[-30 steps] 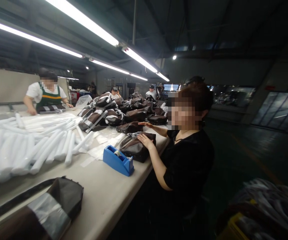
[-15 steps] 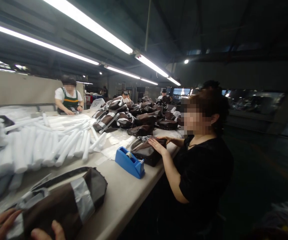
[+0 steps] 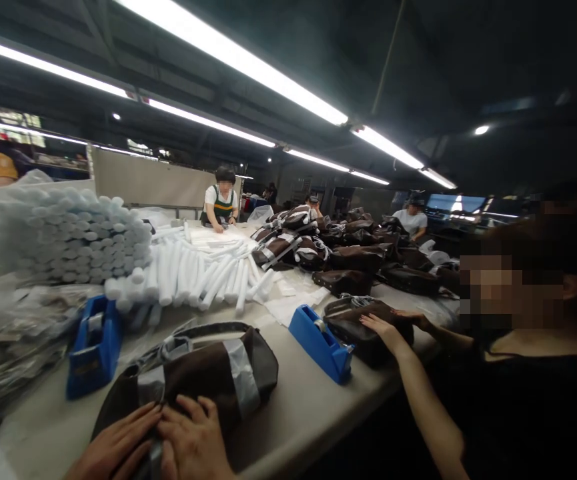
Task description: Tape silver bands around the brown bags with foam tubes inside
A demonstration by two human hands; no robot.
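A dark brown handbag (image 3: 195, 377) lies on the table in front of me, its handle on the far side. A pale grey wrapping band (image 3: 243, 373) crosses its right part, and another pale patch shows further left. My left hand (image 3: 121, 437) rests on the bag's near side with fingers stretched out. Beside it my right hand (image 3: 195, 433) lies on the same side, fingers spread, its fingertips close to those of the left. A narrow greyish strip shows below the hands, partly hidden by them.
Blue tape dispensers stand left (image 3: 95, 350) and right (image 3: 321, 343) of the bag. White foam rolls (image 3: 71, 240) are stacked at the left. Several brown bags (image 3: 353, 257) are heaped further back. At the right, a co-worker's hands (image 3: 385, 327) touch another bag; another person (image 3: 221, 200) works behind.
The view has swung left, bringing in the left dispenser and the foam stack. My hands, apart on the bag before, are now close together on its near side.
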